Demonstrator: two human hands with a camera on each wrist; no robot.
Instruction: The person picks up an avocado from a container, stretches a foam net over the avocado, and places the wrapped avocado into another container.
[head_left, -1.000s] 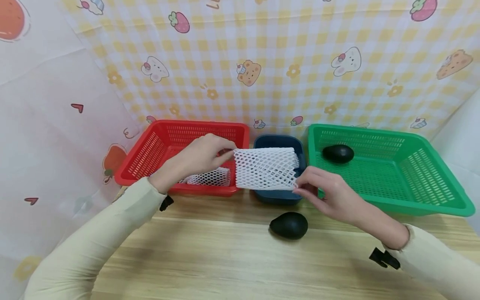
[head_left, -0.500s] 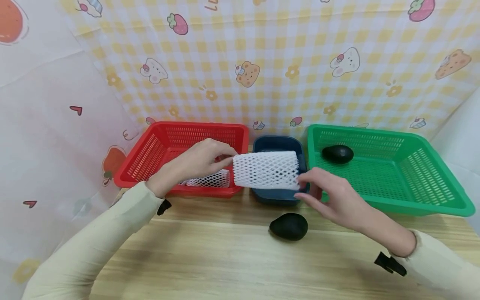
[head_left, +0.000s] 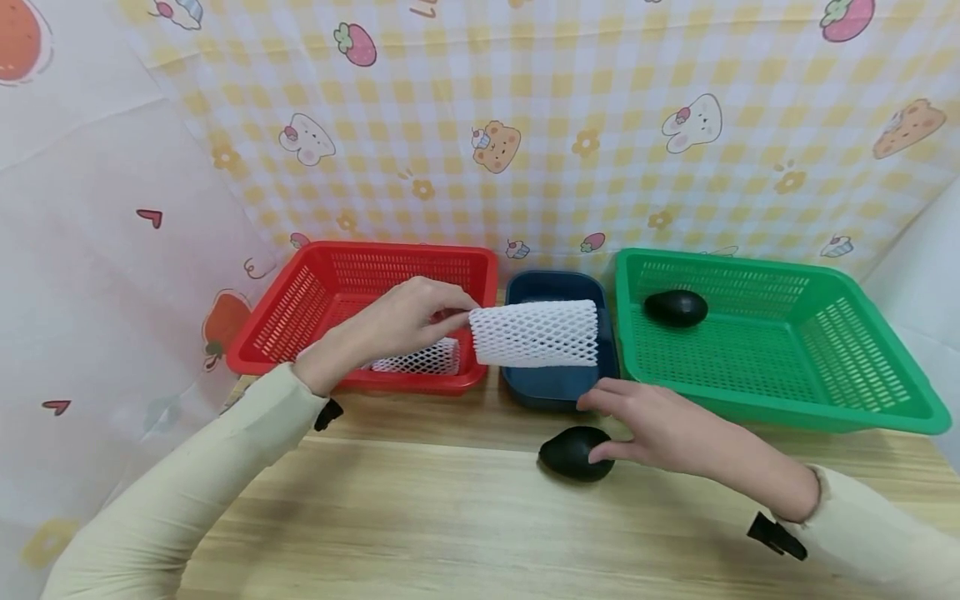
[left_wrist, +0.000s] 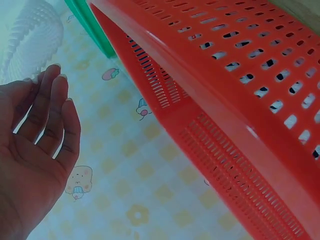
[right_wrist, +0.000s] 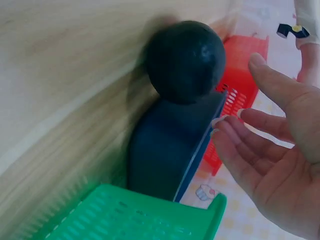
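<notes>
A white foam net sleeve (head_left: 536, 335) hangs above the dark blue bin (head_left: 551, 393). My left hand (head_left: 408, 317) pinches its left end between thumb and fingers; the left wrist view has the sleeve (left_wrist: 32, 37) beyond the fingertips. On the table a dark avocado (head_left: 570, 454) lies on its side, in front of the blue bin. My right hand (head_left: 660, 425) is spread over its right end, holding nothing. In the right wrist view, thumb and fingers stand apart from the avocado (right_wrist: 185, 60).
At the left stands a red basket (head_left: 420, 382) with more net sleeves (head_left: 423, 358) inside. The green basket (head_left: 750, 400) at the right contains another avocado (head_left: 677, 307). A patterned cloth (head_left: 540, 167) hangs behind the containers.
My right hand has let go of the net sleeve's right end and moved down to the avocado on the table. My left hand still pinches the sleeve, nearly in place.
</notes>
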